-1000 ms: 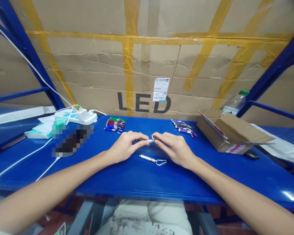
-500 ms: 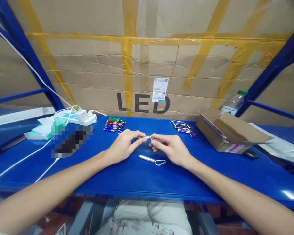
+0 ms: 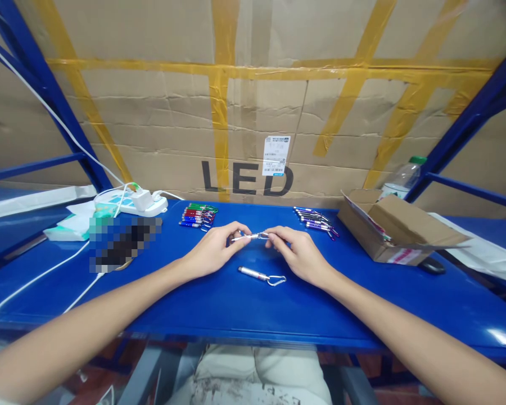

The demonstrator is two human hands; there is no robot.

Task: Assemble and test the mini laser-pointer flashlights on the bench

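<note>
Between my hands, above the blue table [image 3: 219,306], is a small silver penlight [image 3: 254,236] with a carabiner clip. My left hand [image 3: 216,247] pinches its body between thumb and fingers. The clip end is pinched in my right hand [image 3: 300,253]. A second silver penlight [image 3: 253,273] lies just below my hands, its carabiner pointing right. Past my left hand lies a row of green, red and blue penlights [image 3: 197,215]. Another group of dark and purple penlights [image 3: 314,219] rests beyond my right hand.
An open cardboard box [image 3: 373,233] stands at the right, with a black mouse [image 3: 431,266] beside it and a bottle [image 3: 405,175] behind. At the left are a white power strip [image 3: 152,207], cables and a blurred-out dark object [image 3: 124,246]. A large taped carton [image 3: 172,129] walls off the back.
The held penlight now lies straighter between my hands and shows more of its length. My right fingers have shifted slightly right onto the clip end. The other penlights stay put.
</note>
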